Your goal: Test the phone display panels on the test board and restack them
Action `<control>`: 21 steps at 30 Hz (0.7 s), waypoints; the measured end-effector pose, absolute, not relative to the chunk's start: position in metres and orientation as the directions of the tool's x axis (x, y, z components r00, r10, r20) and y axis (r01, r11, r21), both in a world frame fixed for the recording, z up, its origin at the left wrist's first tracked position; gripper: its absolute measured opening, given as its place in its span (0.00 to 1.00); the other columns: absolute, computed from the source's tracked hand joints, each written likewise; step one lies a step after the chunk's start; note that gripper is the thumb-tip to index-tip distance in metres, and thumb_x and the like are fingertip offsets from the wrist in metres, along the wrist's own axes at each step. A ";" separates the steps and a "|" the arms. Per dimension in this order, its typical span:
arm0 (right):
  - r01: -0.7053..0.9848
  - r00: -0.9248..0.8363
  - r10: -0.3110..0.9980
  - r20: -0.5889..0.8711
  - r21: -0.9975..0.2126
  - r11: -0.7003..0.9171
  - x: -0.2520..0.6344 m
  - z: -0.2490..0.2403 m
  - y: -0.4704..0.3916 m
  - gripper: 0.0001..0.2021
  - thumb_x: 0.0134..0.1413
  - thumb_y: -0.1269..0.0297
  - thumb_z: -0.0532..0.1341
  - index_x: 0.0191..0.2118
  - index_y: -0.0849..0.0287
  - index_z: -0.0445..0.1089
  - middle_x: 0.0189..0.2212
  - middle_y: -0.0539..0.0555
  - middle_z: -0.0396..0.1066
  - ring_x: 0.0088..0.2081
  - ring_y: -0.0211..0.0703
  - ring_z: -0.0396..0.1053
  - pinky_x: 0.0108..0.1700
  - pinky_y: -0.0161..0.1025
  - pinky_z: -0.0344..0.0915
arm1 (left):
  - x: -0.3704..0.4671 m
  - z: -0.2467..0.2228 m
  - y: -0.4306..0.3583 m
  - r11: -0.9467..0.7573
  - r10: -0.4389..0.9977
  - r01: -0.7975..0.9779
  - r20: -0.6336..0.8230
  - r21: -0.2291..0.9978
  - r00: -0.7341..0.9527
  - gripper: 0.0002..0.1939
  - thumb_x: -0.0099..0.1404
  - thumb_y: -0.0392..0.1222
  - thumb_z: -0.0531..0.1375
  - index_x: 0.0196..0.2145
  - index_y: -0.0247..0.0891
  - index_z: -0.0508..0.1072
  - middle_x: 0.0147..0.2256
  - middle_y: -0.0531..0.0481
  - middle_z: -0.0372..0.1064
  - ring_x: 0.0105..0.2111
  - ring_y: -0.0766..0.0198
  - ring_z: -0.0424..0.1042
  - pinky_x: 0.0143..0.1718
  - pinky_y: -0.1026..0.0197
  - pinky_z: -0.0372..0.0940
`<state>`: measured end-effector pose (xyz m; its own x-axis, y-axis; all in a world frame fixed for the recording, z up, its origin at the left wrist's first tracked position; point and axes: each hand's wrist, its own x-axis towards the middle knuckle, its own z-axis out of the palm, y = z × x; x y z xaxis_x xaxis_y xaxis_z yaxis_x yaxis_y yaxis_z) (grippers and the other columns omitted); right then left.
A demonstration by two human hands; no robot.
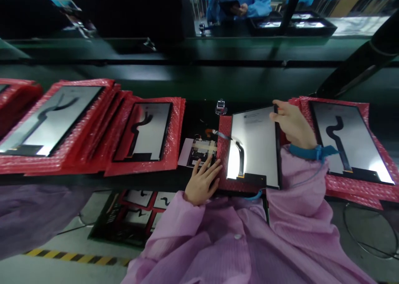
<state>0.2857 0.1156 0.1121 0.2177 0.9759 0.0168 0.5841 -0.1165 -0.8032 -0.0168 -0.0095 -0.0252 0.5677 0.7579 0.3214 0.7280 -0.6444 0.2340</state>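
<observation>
In the head view, my left hand lies with its fingers spread over the lower edge of a small circuit board unit. A flat ribbon cable runs from the unit's side toward an LCD panel. My right hand pinches the upper right edge of this panel, thumb and fingers at its corner. The panel's silvery back faces up, with a black flex cable curving up from its dark lower strip. Under it shows a red bubble-wrap sheet.
More panels on red bubble wrap lie left and right. A small metal-and-clear fixture stands behind the unit. Below the bench sits a crate of panels. Across the bench, a person in blue holds a dark object.
</observation>
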 end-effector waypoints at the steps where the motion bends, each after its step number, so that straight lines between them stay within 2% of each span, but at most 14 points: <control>1: 0.545 0.215 0.976 -0.016 -0.828 -0.133 0.283 0.103 0.119 0.31 0.53 0.65 0.59 0.63 0.65 0.66 0.25 0.49 0.68 0.33 0.49 0.72 0.46 0.53 0.71 | -0.017 -0.025 -0.010 -0.642 0.759 0.731 0.321 0.230 0.566 0.22 0.73 0.41 0.53 0.63 0.39 0.68 0.64 0.44 0.65 0.70 0.48 0.55 0.71 0.37 0.45; 4: 0.535 0.196 0.976 -0.092 -0.824 -0.186 0.273 0.075 0.131 0.30 0.53 0.67 0.58 0.63 0.66 0.65 0.30 0.51 0.73 0.36 0.47 0.73 0.46 0.48 0.71 | -0.017 -0.026 -0.010 -0.639 0.761 0.736 0.323 0.224 0.563 0.23 0.73 0.39 0.52 0.63 0.37 0.66 0.64 0.43 0.65 0.69 0.48 0.55 0.71 0.39 0.47; 8: 0.618 0.232 0.967 -0.104 -0.752 -0.229 0.271 0.048 0.141 0.28 0.54 0.70 0.57 0.62 0.67 0.66 0.45 0.61 0.76 0.46 0.48 0.75 0.49 0.44 0.71 | -0.019 -0.027 -0.010 -0.658 0.746 0.706 0.358 0.262 0.562 0.23 0.71 0.34 0.51 0.62 0.34 0.64 0.64 0.39 0.65 0.70 0.52 0.55 0.70 0.40 0.50; 10: 0.649 0.250 0.963 -0.104 -0.720 -0.246 0.274 0.041 0.143 0.27 0.53 0.72 0.58 0.60 0.67 0.68 0.50 0.65 0.75 0.50 0.52 0.74 0.52 0.46 0.70 | -0.020 -0.028 -0.009 -0.661 0.745 0.695 0.359 0.283 0.562 0.21 0.70 0.34 0.51 0.59 0.34 0.66 0.64 0.39 0.65 0.71 0.52 0.53 0.70 0.41 0.52; 14: 0.732 0.287 0.956 -0.051 -0.632 -0.254 0.278 0.043 0.134 0.16 0.55 0.71 0.57 0.48 0.69 0.74 0.49 0.71 0.73 0.55 0.62 0.70 0.60 0.56 0.62 | -0.020 -0.030 -0.010 -0.669 0.736 0.695 0.361 0.264 0.572 0.19 0.71 0.34 0.51 0.58 0.34 0.65 0.64 0.38 0.65 0.71 0.52 0.51 0.70 0.40 0.53; 16: 0.786 0.258 0.964 0.070 -0.595 -0.167 0.275 0.049 0.127 0.13 0.59 0.69 0.55 0.41 0.67 0.76 0.47 0.70 0.73 0.56 0.61 0.67 0.63 0.57 0.57 | -0.020 -0.027 -0.010 -0.678 0.727 0.692 0.364 0.247 0.582 0.19 0.71 0.33 0.52 0.58 0.33 0.65 0.64 0.37 0.66 0.71 0.50 0.53 0.68 0.40 0.56; 18: 0.801 0.103 0.982 0.159 -0.599 0.012 0.267 0.052 0.123 0.14 0.63 0.66 0.53 0.36 0.63 0.75 0.42 0.65 0.74 0.52 0.56 0.68 0.61 0.53 0.59 | -0.020 -0.015 -0.006 -0.723 0.685 0.648 0.368 0.238 0.629 0.17 0.71 0.33 0.52 0.56 0.35 0.67 0.61 0.38 0.69 0.68 0.49 0.58 0.66 0.42 0.60; 21: 0.625 -0.238 0.964 0.117 -0.741 0.244 0.246 0.049 0.122 0.18 0.67 0.58 0.52 0.31 0.59 0.73 0.32 0.56 0.73 0.40 0.47 0.69 0.49 0.44 0.64 | -0.017 0.016 0.017 -0.818 0.572 0.526 0.431 0.235 0.698 0.14 0.70 0.31 0.54 0.52 0.36 0.71 0.54 0.41 0.75 0.59 0.54 0.70 0.62 0.49 0.65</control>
